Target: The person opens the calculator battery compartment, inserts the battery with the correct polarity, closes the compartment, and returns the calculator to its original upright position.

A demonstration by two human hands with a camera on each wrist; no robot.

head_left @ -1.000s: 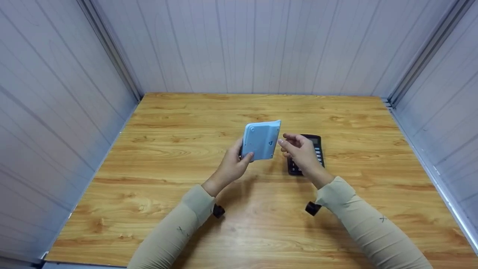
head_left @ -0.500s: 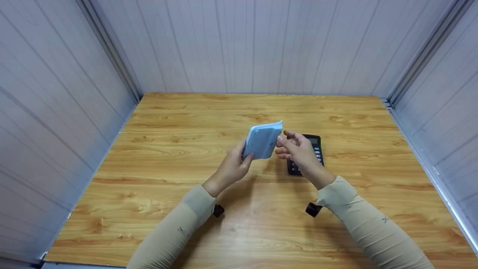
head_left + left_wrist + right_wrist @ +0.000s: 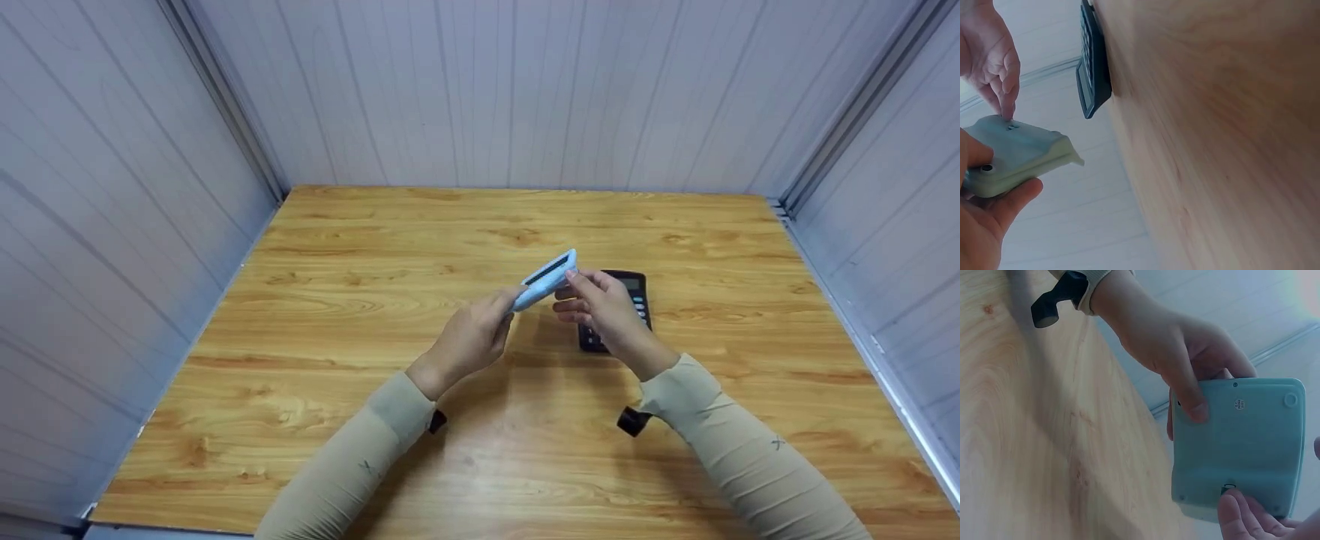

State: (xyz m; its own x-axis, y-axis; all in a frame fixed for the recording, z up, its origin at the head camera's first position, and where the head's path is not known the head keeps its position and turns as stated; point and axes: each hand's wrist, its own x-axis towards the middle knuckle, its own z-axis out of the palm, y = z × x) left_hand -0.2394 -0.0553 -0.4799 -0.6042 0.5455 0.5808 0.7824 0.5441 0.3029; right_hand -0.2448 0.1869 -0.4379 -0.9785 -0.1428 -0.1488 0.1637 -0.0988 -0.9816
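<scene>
A light blue calculator (image 3: 551, 279) hangs tilted above the table, and the head view shows its display end. My left hand (image 3: 472, 330) grips its other end, thumb on the back in the right wrist view. My right hand (image 3: 611, 315) is at the display end; in the right wrist view its fingertips (image 3: 1231, 506) touch the back by a small latch (image 3: 1229, 487). The left wrist view shows the right fingers (image 3: 1006, 101) meeting the same spot. A black calculator (image 3: 636, 289) lies on the table, partly hidden behind my right hand.
The wooden table (image 3: 337, 300) stretches out under both arms. Pale panel walls (image 3: 480, 90) enclose it at the back and both sides. A black wrist camera (image 3: 634, 421) sticks out below the right cuff, and another (image 3: 437, 421) below the left.
My left hand has turned the light blue calculator from showing its back to showing its display end edge. My right fingers have come from beside it to touching it. The black calculator stays put.
</scene>
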